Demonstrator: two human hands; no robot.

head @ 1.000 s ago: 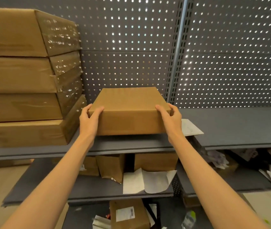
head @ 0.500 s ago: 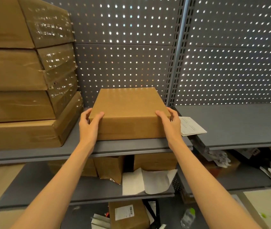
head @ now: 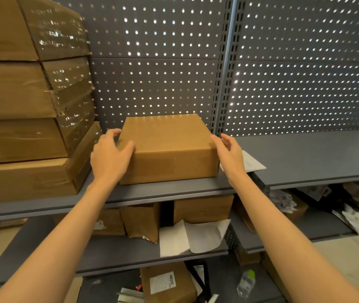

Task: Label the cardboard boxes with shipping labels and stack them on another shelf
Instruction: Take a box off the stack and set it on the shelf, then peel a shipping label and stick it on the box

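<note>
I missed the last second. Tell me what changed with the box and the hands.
Both hands let go: the left hand now only brushes the cardboard box's corner, and the right hand hovers open beside it. The box was pushed slightly further back on the shelf. The stack stayed put.

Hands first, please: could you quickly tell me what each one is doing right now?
Left hand: open, thumb touching the box, no grip.
Right hand: open, beside the box, holding nothing.

Single head-worn view, forward and slightly down, close on the shelf point(head: 174, 191) at arm's reach
</note>
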